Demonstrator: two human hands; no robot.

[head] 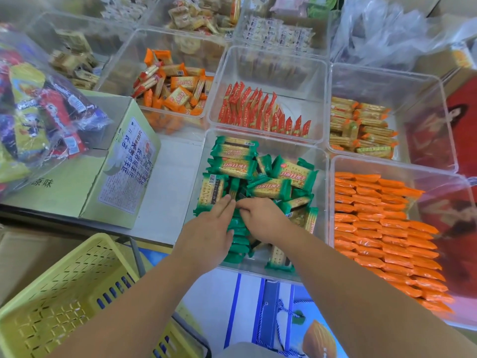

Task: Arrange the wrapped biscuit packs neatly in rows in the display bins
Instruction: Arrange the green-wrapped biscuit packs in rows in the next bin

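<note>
Head view, hidden: the fingertips of the right hand sink among the green-wrapped rectangular biscuit packs, and both palms cover the packs beneath them.
Head view, blurred: the far bins at 12 o'clock, contents hard to make out.
Head view, cut off: the pale yellow slotted plastic basket at 7 o'clock, clipped by the frame's edge.
Green packs: jumbled at the far end of the clear plastic bin, with a tidier row on edge at its near left.
Pose, left hand: palm down, fingers straight, lying on the packs and gripping nothing.
Pose, right hand: knuckles up, fingers curled toward 9 o'clock, close to the left fingertips; whether it holds a pack cannot be told.
Neighbours: orange foil packs in rows at 3 o'clock; red packs upright at 12 o'clock.
</note>
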